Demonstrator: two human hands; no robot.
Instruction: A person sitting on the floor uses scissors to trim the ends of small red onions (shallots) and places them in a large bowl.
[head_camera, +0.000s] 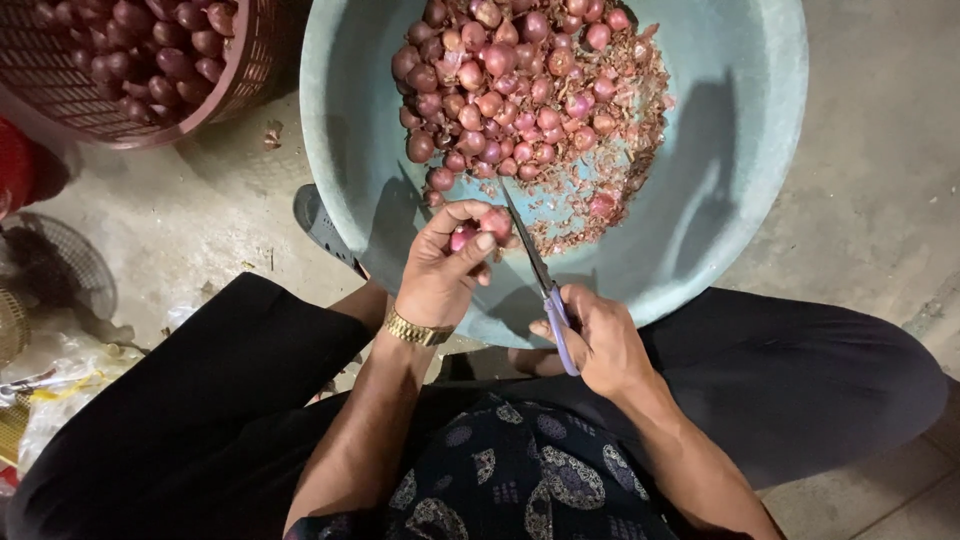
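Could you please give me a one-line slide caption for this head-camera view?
Left hand holds a shallot against scissors gripped in the right hand, above a blue basin of shallots and skins.

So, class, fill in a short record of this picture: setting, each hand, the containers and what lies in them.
setting: person seated low on a concrete floor
left hand: holds a shallot
right hand: holds purple-handled scissors, blade tip at the shallot
basin: blue, holds a pile of shallots and loose skins
basket: dark red, upper left, more shallots
wrist: gold watch, left
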